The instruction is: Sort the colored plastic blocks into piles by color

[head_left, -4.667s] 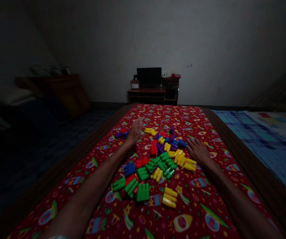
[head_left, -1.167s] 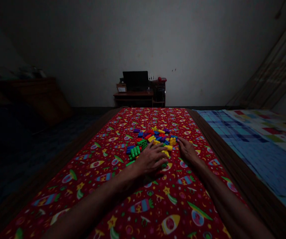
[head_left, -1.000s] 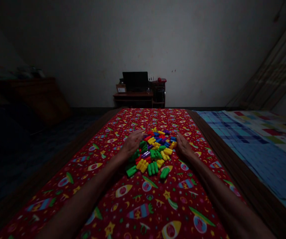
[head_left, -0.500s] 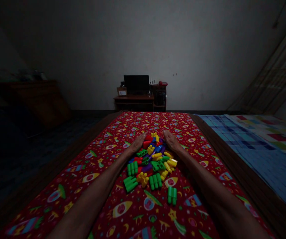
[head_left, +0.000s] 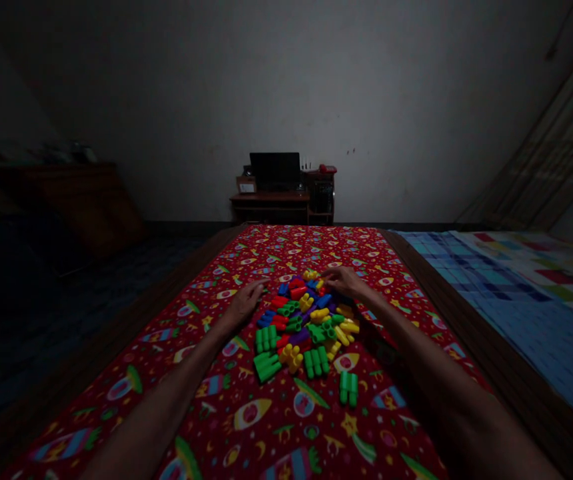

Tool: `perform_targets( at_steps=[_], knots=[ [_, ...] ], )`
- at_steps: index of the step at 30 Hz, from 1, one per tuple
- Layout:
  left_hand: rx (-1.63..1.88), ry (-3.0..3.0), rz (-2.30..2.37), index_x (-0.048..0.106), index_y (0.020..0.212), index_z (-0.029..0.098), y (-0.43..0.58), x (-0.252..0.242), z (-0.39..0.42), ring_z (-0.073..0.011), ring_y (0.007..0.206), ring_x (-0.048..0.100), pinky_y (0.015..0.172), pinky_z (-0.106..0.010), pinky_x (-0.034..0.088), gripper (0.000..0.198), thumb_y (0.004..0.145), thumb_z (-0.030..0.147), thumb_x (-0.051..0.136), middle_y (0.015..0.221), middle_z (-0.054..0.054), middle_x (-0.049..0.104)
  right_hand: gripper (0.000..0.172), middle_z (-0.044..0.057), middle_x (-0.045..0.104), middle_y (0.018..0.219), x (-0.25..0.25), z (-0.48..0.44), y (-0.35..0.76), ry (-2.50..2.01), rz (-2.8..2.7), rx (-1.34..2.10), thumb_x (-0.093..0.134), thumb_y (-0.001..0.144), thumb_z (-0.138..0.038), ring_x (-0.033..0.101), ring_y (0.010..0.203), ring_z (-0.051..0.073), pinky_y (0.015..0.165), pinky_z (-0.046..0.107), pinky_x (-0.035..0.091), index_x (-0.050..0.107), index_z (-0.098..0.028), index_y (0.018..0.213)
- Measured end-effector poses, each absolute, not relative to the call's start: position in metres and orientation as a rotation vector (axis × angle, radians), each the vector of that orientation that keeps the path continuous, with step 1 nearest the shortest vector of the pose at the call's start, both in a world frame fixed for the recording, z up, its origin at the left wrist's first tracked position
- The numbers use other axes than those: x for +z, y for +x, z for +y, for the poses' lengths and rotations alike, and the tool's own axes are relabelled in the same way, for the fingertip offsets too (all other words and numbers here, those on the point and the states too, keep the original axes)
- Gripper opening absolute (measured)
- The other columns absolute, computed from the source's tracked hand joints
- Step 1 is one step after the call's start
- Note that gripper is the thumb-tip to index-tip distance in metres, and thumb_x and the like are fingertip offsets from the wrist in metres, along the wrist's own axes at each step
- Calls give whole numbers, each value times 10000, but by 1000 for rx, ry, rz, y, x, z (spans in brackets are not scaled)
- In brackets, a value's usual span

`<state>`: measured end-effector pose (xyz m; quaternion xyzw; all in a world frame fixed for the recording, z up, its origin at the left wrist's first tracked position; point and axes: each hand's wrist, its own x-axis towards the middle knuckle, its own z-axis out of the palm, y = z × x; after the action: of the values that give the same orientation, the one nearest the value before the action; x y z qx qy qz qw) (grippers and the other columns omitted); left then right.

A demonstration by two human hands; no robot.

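A loose pile of plastic building blocks in green, yellow, red, blue and purple lies on a red patterned cloth. My left hand rests just left of the pile, apart from it, with its fingers loosely bent and nothing visible in them. At the far right of the heap, my right hand reaches over the blocks, fingers stretched to the left and touching or just above them. A green block lies by itself nearest to me. Another green block sits at the pile's near left edge.
Beyond the cloth, a low desk with a dark monitor stands against the wall. On the right lies a blue checked sheet. A wooden cabinet is in the dim left part of the room.
My left hand has drawn back to the left, away from the pile. My right hand has turned inward over the far right blocks. The far blocks have spread a little.
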<state>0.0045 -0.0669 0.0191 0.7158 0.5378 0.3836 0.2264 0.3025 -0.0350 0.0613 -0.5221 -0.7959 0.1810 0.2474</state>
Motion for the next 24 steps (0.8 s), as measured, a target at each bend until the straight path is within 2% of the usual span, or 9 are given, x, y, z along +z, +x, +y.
perform_targets(
  at_steps=[3,8,11,14,16,19,22,24],
  knots=[
    [1061,2072,1635,668,1079,143,-6,14,-64,-249,1116,602,1006,-414,441,459,826,404,387,1188,-117,665,300,61,740,895,59,-37,295,-1465,-2192,466,605,780,-186,675,813,191,721,254,493,723,-180,1056],
    [1067,2168,1554,700,979,173,-9,10,-61,-241,1062,624,986,-417,457,398,804,372,403,1123,-101,698,236,52,741,832,61,-34,288,-1482,-2147,477,622,749,-173,668,739,176,656,234,483,748,-167,949],
    [1073,2169,1532,712,942,195,-11,9,-59,-235,1048,627,982,-406,463,379,805,379,410,1092,-80,712,210,37,739,794,59,-33,309,-1417,-1953,497,603,756,-229,663,704,169,625,228,479,747,-164,896],
    [1073,2164,1521,712,960,201,-13,8,-57,-233,1049,627,983,-399,465,391,814,403,410,1099,-69,711,257,37,729,739,51,-37,353,-1394,-1695,497,546,781,-305,660,679,175,609,234,478,740,-141,820],
    [1079,2166,1515,712,953,207,-13,7,-56,-234,1044,630,980,-398,469,396,815,420,408,1102,-65,710,302,47,718,704,45,-42,387,-1495,-1596,443,521,787,-334,657,660,181,583,229,462,738,-124,774],
    [1069,2179,1513,710,941,210,-13,6,-55,-239,1031,635,970,-400,477,399,814,436,406,1075,-68,718,342,58,711,673,36,-53,428,-1829,-1486,273,487,807,-329,653,618,185,542,228,432,753,-113,807],
    [1040,2193,1527,704,946,199,-13,7,-56,-242,1022,639,963,-403,479,413,816,448,401,1075,-80,716,364,123,723,726,32,-61,447,-2049,-1410,134,478,828,-324,674,699,233,594,265,447,759,-95,863],
    [1026,2199,1532,704,930,195,-12,8,-57,-244,1020,639,962,-404,479,419,817,449,391,1072,-87,715,385,184,728,838,34,-63,447,-2085,-1376,69,459,849,-329,679,816,272,672,301,466,755,-86,893]
  ],
)
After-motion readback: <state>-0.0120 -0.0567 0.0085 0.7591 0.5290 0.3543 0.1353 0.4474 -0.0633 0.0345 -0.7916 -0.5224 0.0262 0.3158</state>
